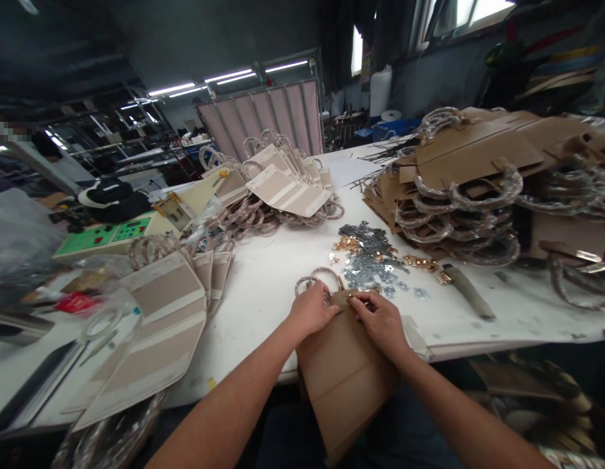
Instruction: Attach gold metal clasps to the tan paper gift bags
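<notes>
A brown bag panel (348, 378) hangs over the table's front edge toward my lap, its top end on the tabletop. At that end a handle (326, 272) in clear plastic wrap loops up. My left hand (314, 307) is closed on the panel's upper left edge, thumb across its face. My right hand (379, 320) pinches at the top edge; a small gold glint shows at its fingertips, but what it holds is too small to make out. Just beyond lie a heap of flat grey metal plates (365, 251) and some small gold-coloured fittings (347, 244).
Brown bag panels (482, 150) with wrapped handles are piled high on the right. A tool with a thick grey-green handle (465, 291) lies before them. Beige bag panels (287, 189) are stacked at the back; more beige panels (168, 326) lean left, near a green control panel (107, 233).
</notes>
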`<state>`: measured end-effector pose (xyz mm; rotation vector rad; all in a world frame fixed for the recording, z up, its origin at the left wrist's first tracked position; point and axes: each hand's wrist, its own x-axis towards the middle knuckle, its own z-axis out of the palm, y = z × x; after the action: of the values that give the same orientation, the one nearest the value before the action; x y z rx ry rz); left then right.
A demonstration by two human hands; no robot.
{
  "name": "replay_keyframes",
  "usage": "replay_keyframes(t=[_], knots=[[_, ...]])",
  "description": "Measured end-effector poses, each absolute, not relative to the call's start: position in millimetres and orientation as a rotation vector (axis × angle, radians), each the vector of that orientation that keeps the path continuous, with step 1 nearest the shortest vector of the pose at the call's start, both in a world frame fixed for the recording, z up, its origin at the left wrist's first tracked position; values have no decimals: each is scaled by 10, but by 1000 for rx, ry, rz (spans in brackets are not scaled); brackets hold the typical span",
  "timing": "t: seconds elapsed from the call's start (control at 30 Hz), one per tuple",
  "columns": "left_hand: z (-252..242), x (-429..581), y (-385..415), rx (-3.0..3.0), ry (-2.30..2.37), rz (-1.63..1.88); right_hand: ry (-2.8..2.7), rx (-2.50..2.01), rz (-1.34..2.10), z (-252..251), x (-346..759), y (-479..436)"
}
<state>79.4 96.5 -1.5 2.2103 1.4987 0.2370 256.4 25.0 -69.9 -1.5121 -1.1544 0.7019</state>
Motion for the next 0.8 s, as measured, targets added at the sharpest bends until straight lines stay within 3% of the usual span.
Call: replay_keyframes(t=[0.33, 0.8], knots=[[-43, 913, 1081, 2061, 1541, 239, -1597, -1557, 425, -635, 2644, 227], [-17, 949, 986, 1951, 1501, 516, -1574, -1638, 375, -551, 2588, 149]])
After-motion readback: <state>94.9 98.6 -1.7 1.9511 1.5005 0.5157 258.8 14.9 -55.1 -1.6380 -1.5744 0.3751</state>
